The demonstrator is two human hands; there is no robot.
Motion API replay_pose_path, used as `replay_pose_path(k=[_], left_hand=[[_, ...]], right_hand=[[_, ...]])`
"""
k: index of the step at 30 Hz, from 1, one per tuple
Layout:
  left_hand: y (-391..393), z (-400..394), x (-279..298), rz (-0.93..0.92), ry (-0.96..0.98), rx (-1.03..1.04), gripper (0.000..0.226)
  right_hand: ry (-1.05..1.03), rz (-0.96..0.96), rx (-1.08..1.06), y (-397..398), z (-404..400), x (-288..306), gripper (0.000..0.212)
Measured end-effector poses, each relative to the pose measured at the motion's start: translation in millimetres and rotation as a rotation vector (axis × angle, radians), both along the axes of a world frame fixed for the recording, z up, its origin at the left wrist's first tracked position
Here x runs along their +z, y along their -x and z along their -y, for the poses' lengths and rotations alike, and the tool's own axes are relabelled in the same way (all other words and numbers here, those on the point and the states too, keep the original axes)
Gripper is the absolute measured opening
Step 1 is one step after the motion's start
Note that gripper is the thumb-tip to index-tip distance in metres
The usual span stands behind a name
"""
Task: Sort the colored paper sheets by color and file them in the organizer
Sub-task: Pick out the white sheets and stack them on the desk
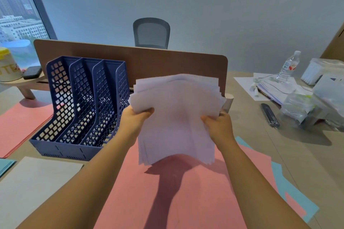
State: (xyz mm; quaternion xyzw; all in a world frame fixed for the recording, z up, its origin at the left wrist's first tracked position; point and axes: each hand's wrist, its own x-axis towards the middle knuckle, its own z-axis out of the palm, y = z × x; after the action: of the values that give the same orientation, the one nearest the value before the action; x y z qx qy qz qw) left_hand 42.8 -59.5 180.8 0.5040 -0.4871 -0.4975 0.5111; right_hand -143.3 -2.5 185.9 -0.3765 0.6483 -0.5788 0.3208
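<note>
Above the bench (260, 154), clear of its surface, a pale lilac stack of sheets (176, 117) held upright and fanned at the edges; left hand (136, 119) clamped on the left edge with thumb over the front, right hand (216, 122) clamped likewise on the right edge; just to the left, the blue organizer (83, 106), its slots seemingly unfilled as far as the mesh shows. Underneath, pink sheets (176, 201) spread flat, teal sheets (290, 188) poking out at the right, a further pink pile (20, 126) at far left, a beige pile (35, 182) at lower left.

Probably squaring the lilac stack before filing. Best to loosen both grips slightly and tap the lower edge on the bench, so the splayed corners fall flush; then to turn the stack narrow-edge first toward one slot; to lower it straight, keeping the bottom corners from snagging on the mesh dividers; to support from both sides until the stack rests on the slot floor, since thin paper buckles if pushed from above; to reserve one slot per colour.
</note>
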Motion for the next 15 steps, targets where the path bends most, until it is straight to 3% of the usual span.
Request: replay_pose_path(k=[6,10,15], left_hand=[[-11.2,-4.0,-6.0,-0.018,0.022,-0.112,0.027],[-16.6,-3.7,-26.3,0.018,-0.054,-0.179,0.036],[-14.0,1.9,-37.7,0.044,-0.094,-0.185,0.034]], right_hand=[[0.038,-0.04,0.064,5.7,-2.9,-3.8,0.046],[0.083,-0.081,0.028,9.6,-7.0,-10.3,0.045],[0.189,-0.396,0.044,11.8,-6.0,-6.7,0.083]])
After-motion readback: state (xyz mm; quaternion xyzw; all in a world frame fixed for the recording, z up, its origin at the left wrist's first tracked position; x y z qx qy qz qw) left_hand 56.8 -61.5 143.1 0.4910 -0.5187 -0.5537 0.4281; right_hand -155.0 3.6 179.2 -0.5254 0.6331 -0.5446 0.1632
